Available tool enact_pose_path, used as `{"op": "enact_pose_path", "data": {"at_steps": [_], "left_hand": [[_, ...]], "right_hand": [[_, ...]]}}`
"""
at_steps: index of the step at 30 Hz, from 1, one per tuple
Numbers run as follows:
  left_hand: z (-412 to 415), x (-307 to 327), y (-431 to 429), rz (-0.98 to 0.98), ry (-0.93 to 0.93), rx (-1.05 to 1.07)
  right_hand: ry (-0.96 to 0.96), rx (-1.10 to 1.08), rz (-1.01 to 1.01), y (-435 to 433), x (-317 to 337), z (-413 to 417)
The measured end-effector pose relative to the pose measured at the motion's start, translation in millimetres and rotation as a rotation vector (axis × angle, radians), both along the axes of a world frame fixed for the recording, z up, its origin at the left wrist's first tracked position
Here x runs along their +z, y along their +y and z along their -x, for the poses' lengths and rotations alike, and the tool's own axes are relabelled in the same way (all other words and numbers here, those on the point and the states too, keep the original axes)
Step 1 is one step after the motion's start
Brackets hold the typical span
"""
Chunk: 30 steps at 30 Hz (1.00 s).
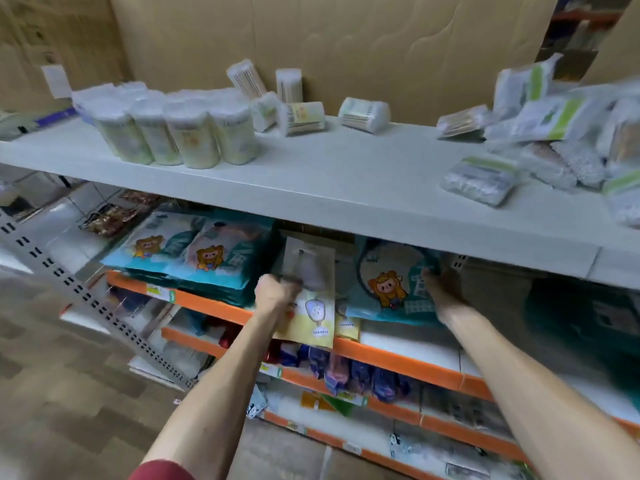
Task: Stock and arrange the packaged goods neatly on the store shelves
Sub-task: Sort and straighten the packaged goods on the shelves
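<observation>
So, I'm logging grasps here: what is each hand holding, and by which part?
The left hand grips the yellow pack at its left edge, mid-height; the right hand holds the teal pack by its right edge.

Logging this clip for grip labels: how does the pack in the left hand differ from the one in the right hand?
The yellow pack in the left hand is a narrow, pale card; the teal pack in the right hand is wider and bears a cartoon animal. The yellow pack overhangs the orange shelf edge; the teal pack lies behind it. Both sit under the white shelf, each gripped at one edge.
</observation>
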<state>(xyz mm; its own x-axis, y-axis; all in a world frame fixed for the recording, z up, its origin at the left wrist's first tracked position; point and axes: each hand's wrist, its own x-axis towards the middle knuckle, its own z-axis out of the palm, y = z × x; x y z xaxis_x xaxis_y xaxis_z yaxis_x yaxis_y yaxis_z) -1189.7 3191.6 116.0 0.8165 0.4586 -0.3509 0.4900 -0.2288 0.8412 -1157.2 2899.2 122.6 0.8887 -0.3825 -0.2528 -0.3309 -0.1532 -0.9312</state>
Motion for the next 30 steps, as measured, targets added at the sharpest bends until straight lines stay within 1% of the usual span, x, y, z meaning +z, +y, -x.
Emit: {"op": "enact_pose_path", "data": {"at_steps": [3,5,8,10,14,16,18,21,24,30], "left_hand": [[-22,-10,-10,0.086,0.017,-0.037],[-37,-19,-13,0.108,0.041,-0.062],[-54,-32,-18,0.148,0.083,-0.165],[-65,-39,-23,0.095,0.077,-0.202],[-78,-49,-30,0.065,0.104,-0.265],[-83,-57,-33,-0.034,0.104,-0.308],[-80,-47,-37,-0.120,0.082,-0.352],[-75,-41,-39,-0.162,0.094,-0.410],[-69,-41,-38,-0.205,0.067,-0.469],[-59,-38,-15,-0.381,-0.128,-0.585]], "right_hand": [[0.054,-0.058,0.008,-10,-11,-1],[0.105,-0.114,0.008,-12,-19,2],[0.144,-0.190,0.025,-13,-28,6],[0.167,-0.230,0.050,-14,-33,9],[0.218,-0.312,0.140,-15,-38,18],[0.234,-0.341,0.179,-14,-35,24],[0.225,-0.394,0.182,-15,-36,29],[0.220,-0.415,0.174,-14,-35,39],[0.212,-0.434,0.133,-13,-37,42],[0.145,-0.459,0.117,3,-20,48]]}}
